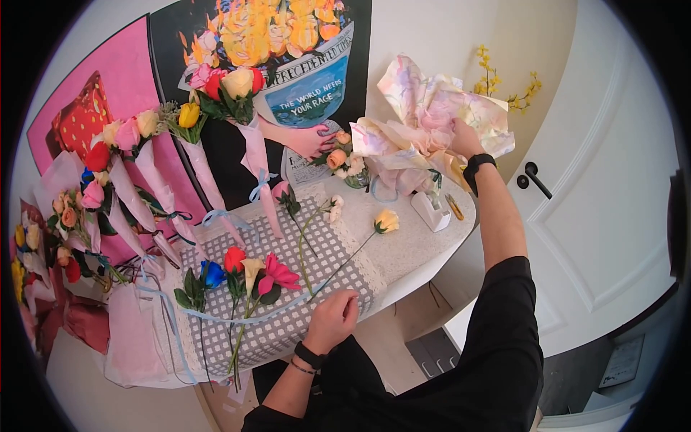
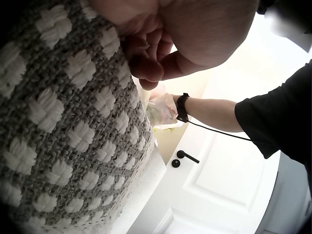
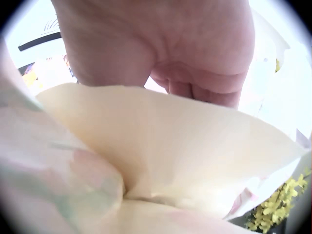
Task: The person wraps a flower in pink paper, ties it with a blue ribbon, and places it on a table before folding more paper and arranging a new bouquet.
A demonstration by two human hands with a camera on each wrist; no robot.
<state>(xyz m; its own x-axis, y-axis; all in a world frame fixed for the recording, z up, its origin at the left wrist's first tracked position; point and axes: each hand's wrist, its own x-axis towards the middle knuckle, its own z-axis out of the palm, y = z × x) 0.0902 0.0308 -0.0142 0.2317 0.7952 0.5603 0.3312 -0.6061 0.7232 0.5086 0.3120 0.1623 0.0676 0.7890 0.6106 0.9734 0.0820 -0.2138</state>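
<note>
Curled loosely and holding nothing, the left grip (image 1: 335,317) is over the front edge of the worktop (image 1: 403,259), near its middle; whether it touches the checked runner (image 1: 277,342) cannot be told. At the right, the right grip (image 1: 466,140) reaches into the wrapping paper (image 1: 400,90); in the right wrist view a sheet hides the fingertips, so whether they pinch it cannot be told.

Along the left and back of the worktop, flowers stand upright or lean in pink paper cones (image 1: 156,180). On the runner, left to right, lie a blue rose (image 1: 213,274), a red rose (image 1: 235,259), a cream lily (image 1: 252,269) and a magenta flower (image 1: 278,273). A pale blue ribbon (image 1: 252,317) runs across their stems. These look light, with bendable stems; the stem is the place to take hold, as petals probably crush or pull loose.

Farther right lies a yellow rose (image 1: 387,221), its long stem slanting down towards the left grip. The wrapping paper is at the back of the worktop's right end, flaring wide above softer pink folds (image 1: 437,114). It looks light, thin and crisp, apt to crease or tear at the rim; the gathered lower part should bear a hold best. Just in front are a white box (image 1: 432,214) and, near the right edge, a yellow-handled tool (image 1: 454,207).
</note>
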